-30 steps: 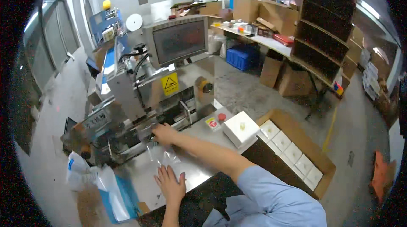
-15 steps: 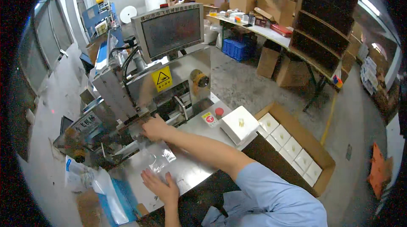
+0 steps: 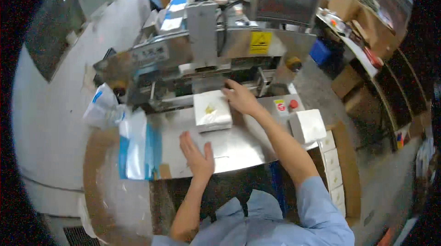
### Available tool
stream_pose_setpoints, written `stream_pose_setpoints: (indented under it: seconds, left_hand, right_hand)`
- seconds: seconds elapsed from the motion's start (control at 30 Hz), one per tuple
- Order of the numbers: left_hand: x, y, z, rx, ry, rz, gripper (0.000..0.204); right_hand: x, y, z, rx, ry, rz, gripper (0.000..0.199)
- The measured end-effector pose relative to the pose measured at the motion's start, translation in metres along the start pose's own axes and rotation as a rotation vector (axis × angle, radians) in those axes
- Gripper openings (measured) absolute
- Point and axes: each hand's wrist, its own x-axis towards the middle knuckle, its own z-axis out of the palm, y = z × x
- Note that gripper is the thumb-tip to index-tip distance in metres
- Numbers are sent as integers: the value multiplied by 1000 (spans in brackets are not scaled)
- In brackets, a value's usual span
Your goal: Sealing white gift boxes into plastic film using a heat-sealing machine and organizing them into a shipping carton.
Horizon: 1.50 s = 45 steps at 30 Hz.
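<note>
**Wrapped white pack at the machine mouth, right hand on it**

The white wrapped pack [image 3: 212, 111] lies flat on the steel bench [image 3: 239, 147], right at the outlet of the packing machine [image 3: 206, 48]. Your right hand [image 3: 240, 99] rests open on the pack's far right edge, fingers spread, not clamped. Your left hand [image 3: 196, 152] is flat and open on the bench, just below the pack, holding nothing. Judging by position, the pack is out but not yet moved on. Another white box [image 3: 307, 125] sits right of the red button [image 3: 293, 104]; a carton of boxes [image 3: 334, 172] is below. Blue-and-white bags [image 3: 135, 147] are on the left.
</note>
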Motion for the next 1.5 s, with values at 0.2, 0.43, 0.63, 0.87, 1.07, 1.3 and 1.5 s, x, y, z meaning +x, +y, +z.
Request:
stream_pose_setpoints:
  seconds: [0.2, 0.43, 0.63, 0.87, 1.07, 1.3, 1.5]
  left_hand:
    - [0, 7, -9, -13, -27, -52, 73]
    - [12, 4, -6, -187, -23, -199, 69]
    - [73, -11, 15, -379, -50, -367, 67]
    - [87, 13, 12, -705, -202, -484, 52]
    - [29, 73, 12, -840, -304, -454, 44]
    - [8, 104, 64, -932, -652, -415, 54]
    - [105, 49, 112, 229, -602, 114, 55]
  right_hand:
    - [-82, -2, -6, 314, -83, 160, 54]
    - [-98, -12, 6, 461, -62, 284, 58]
    - [-75, 19, 51, 452, 3, 326, 65]
    - [-75, -16, 41, 761, -142, 365, 83]
    - [-137, -15, -46, 394, -127, 315, 81]
    - [-195, 0, -108, -16, 162, 248, 67]
    - [-240, -38, -144, 296, 143, 216, 59]
